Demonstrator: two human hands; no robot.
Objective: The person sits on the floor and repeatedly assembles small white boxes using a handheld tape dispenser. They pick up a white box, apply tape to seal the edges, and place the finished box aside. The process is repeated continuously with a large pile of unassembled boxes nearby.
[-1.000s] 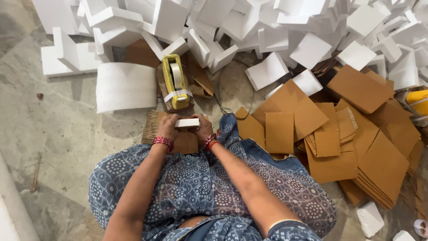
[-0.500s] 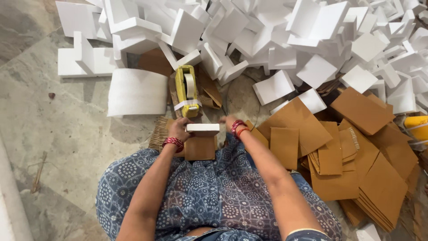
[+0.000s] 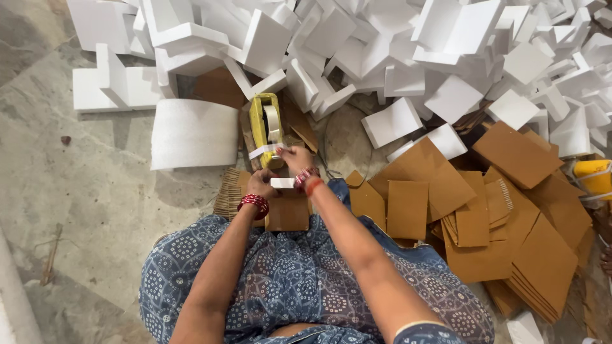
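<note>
At the centre of the frame, a small white foam block [image 3: 282, 183] is gripped by the left hand [image 3: 261, 185] over a brown cardboard piece [image 3: 288, 211]. Just above, the strip of clear tape [image 3: 262, 151] at the yellow tape dispenser [image 3: 265, 127] is pinched by the right hand [image 3: 296, 157]. White foam pieces [image 3: 408, 57] are heaped across the top; brown cardboard sheets [image 3: 510, 216] are stacked at right on the floor [image 3: 76, 191].
</note>
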